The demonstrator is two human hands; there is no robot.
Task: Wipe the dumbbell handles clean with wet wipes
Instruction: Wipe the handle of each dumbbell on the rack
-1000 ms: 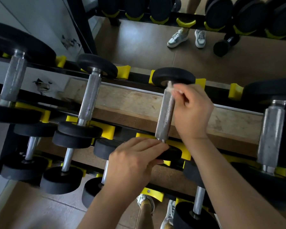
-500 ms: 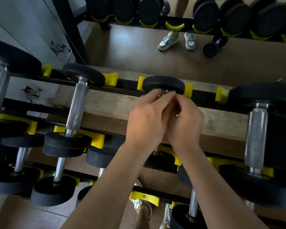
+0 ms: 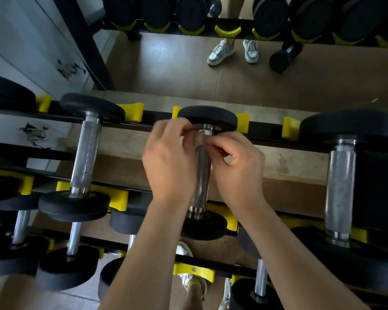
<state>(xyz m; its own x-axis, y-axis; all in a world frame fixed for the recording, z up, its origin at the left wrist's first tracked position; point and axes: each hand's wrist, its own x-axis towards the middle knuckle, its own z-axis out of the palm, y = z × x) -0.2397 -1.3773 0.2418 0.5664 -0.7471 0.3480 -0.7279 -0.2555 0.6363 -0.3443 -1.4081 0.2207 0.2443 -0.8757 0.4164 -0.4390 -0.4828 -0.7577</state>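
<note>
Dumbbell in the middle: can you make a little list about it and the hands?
dumbbell: lies across the rack, black ends, metal handle
wipe: on the handle's far end
left hand: pinches the wipe
right hand: pinches the wipe
neighbours: bigger dumbbell on the right, slimmer dumbbell on the left

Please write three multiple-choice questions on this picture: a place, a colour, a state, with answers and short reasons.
1. Where on the knurled silver dumbbell handle do the left hand and right hand meet? A near end; B middle; C far end.
2. The plastic rack cradles are: A yellow; B red; C green.
3. The right hand: A lies flat; B pinches the small white wet wipe; C hangs idle.
Answers: C, they meet beside the far black round weight disc; A, cradles show yellow; B, its curled fingers close on the wipe.
</note>
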